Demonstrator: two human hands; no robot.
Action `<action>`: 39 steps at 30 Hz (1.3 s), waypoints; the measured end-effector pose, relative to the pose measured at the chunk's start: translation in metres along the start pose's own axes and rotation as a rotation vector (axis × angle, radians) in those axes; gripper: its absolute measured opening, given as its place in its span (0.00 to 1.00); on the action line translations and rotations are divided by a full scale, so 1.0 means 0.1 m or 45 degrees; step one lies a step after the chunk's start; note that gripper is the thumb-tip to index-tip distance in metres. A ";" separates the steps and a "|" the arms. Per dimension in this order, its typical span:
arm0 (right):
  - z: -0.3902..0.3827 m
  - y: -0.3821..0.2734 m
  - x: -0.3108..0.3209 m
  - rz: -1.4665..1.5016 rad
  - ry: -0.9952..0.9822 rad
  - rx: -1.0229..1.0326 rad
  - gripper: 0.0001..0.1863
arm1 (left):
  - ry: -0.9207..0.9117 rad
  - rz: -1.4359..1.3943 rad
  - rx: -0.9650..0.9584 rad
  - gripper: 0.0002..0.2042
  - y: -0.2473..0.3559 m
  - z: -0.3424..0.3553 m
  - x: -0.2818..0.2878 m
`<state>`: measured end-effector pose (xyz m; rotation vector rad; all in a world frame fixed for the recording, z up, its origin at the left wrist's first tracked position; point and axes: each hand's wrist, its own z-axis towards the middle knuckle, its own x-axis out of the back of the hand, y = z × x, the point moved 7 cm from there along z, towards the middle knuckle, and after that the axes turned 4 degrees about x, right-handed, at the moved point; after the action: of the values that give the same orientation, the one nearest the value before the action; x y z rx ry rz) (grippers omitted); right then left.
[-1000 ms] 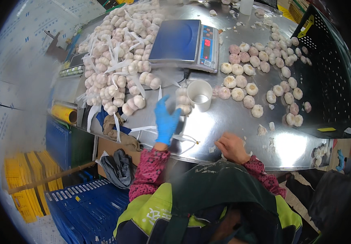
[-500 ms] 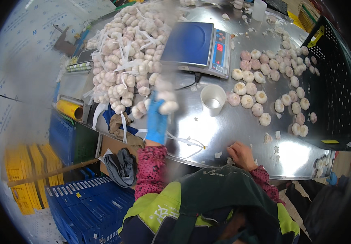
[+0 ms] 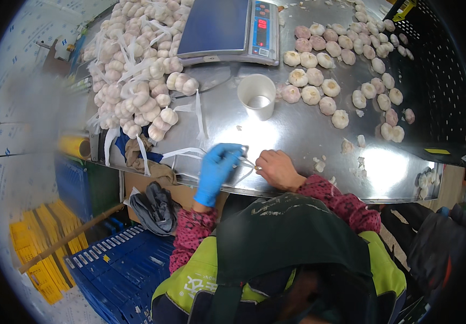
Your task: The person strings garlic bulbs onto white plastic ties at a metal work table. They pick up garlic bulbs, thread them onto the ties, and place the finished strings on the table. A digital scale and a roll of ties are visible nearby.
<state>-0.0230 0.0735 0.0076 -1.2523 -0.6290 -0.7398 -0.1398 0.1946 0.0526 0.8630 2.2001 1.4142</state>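
Note:
My left hand (image 3: pixel 215 170), in a blue glove, is at the front edge of the metal table with thumb and fingers pinched on a thin white net sleeve (image 3: pixel 246 163). Close on its right, my bare right hand (image 3: pixel 279 169) has its fingertips closed on the other part of the sleeve, by a small shiny bit. White net strips (image 3: pixel 184 152) trail left from the blue glove. Beyond, a netted string of garlic bulbs (image 3: pixel 182 83) lies against a big pile of netted garlic (image 3: pixel 135 70), its white tail hanging toward me.
Behind a white plastic cup (image 3: pixel 257 97) stands a blue-topped digital scale (image 3: pixel 214 29). Loose garlic bulbs (image 3: pixel 311 96) cover the right side, with a black perforated crate (image 3: pixel 433 81) beyond them. Blue crates (image 3: pixel 119 270) and yellow crates (image 3: pixel 44 248) sit at lower left.
My left hand has let go of the netted garlic at the pile and come back toward me to the net sleeve. My right hand has moved a little left onto it. The view has shifted.

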 end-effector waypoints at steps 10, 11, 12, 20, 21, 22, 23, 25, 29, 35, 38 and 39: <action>-0.22 0.16 0.81 0.492 0.309 -0.245 0.05 | -0.041 0.548 0.021 0.10 -0.62 0.00 -0.44; -0.32 0.23 0.76 0.565 0.303 -0.274 0.06 | -0.042 0.494 0.058 0.10 -0.59 -0.02 -0.49; -0.42 0.30 0.68 0.684 0.256 -0.323 0.06 | -0.087 0.389 0.105 0.10 -0.58 -0.03 -0.55; -1.08 0.65 0.84 1.060 0.397 -0.623 0.10 | -0.040 0.731 -0.123 0.07 -0.56 0.07 -0.71; -1.24 0.76 0.82 1.159 0.347 -0.796 0.11 | 0.001 0.810 -0.347 0.06 -0.41 0.03 -0.73; -1.34 0.77 1.06 1.263 0.471 -0.911 0.10 | 0.047 0.869 -0.353 0.06 -0.43 0.05 -0.66; -1.45 0.80 1.30 1.369 0.595 -1.022 0.09 | 0.095 0.928 -0.361 0.07 -0.50 0.11 -0.51; -1.81 0.98 1.93 0.336 0.986 -0.395 0.08 | 0.165 1.055 -0.371 0.08 -0.67 0.20 -0.17; -2.34 1.12 2.76 1.210 1.997 -0.652 0.10 | 0.258 1.420 -0.227 0.12 -0.39 0.14 -0.14; -1.76 0.83 2.31 1.128 1.053 -0.826 0.06 | -0.389 0.587 -0.014 0.20 0.17 -0.15 -1.28; -1.30 0.47 1.81 0.983 0.457 -0.574 0.08 | -0.853 -0.106 0.427 0.23 0.26 -0.34 -1.97; -1.24 0.35 1.70 0.931 0.305 -0.517 0.08 | -0.841 -0.215 0.427 0.23 0.23 -0.28 -2.05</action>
<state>0.1120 -0.0682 0.0919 -1.5958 0.2024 -0.3906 0.0004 0.0442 0.0833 1.0388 1.9372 0.5629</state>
